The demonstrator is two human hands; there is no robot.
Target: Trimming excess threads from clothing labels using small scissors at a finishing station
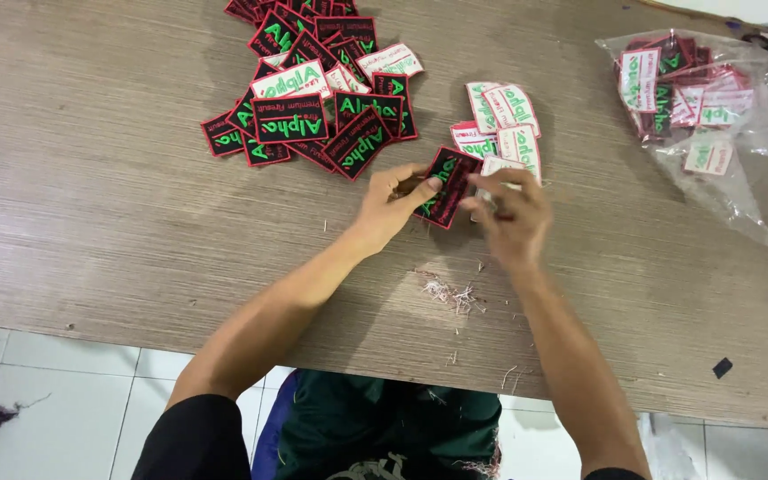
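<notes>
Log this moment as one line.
left hand: holds black patch | right hand: on white patch | patch pile behind | bag right

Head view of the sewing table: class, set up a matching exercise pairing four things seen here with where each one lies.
Things:
1. black patch
2. clear plastic bag
3. loose thread clippings
4. big pile of patches

Places:
A. far right of the table
B. between the two hands
C. far side of the table, left of centre
D. on the table, just in front of the wrists

Pairs: 1-B, 2-A, 3-D, 4-C
</notes>
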